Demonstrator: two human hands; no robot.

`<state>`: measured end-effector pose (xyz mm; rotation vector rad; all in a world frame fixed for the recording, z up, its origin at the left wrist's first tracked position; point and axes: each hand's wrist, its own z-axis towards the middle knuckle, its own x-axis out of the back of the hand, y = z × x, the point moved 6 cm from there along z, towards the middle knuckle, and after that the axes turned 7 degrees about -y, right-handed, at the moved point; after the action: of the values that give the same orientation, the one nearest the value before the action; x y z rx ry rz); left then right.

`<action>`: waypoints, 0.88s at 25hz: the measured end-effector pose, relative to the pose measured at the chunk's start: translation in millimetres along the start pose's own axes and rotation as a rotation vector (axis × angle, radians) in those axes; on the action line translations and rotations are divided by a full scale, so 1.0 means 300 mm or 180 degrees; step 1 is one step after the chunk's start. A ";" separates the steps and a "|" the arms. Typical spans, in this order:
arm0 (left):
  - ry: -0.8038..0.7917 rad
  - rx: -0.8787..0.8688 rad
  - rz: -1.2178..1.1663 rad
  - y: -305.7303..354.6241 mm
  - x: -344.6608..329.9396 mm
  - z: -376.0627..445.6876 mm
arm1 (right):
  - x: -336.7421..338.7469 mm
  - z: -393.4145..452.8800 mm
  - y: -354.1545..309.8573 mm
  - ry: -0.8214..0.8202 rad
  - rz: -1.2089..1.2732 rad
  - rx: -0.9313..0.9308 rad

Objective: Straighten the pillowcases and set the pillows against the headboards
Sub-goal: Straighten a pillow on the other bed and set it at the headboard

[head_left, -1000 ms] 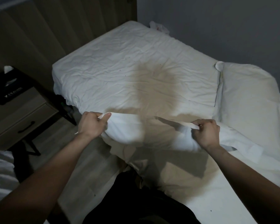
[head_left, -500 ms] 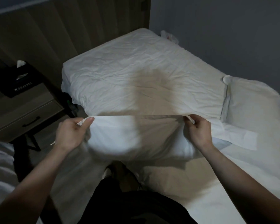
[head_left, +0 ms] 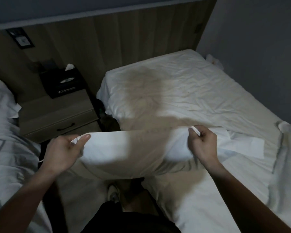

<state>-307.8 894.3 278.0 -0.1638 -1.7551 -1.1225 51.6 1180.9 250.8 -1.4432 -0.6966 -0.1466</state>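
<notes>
Blurred by motion and half in shadow: pillow [head_left: 124,152], stretched between the hands above the bed's [head_left: 191,91] near edge. Left hand [head_left: 62,153] pinching one top corner, right hand [head_left: 203,145] gripping the other. Beyond the left hand, dark tissue box [head_left: 62,84] with tissue poking out. Second pillow [head_left: 287,165] cut off right of right hand. Bare sheet up to headboard [head_left: 124,44].
</notes>
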 end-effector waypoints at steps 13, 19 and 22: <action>0.0442 -0.0125 -0.0277 -0.126 0.416 0.632 | -0.404 0.542 -0.490 0.0242 0.0273 0.0343; 0.0516 0.0077 -0.0612 -0.157 0.395 0.958 | -0.608 0.949 -0.527 0.0260 0.0289 0.0334; 0.0507 0.0447 -0.0676 -0.201 0.323 1.145 | -0.695 1.156 -0.520 0.0197 0.0232 0.0533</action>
<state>-617.8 1080.1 295.9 0.1970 -1.7295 -1.1246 -312.3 1416.5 266.0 -1.2964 -0.5909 -0.0741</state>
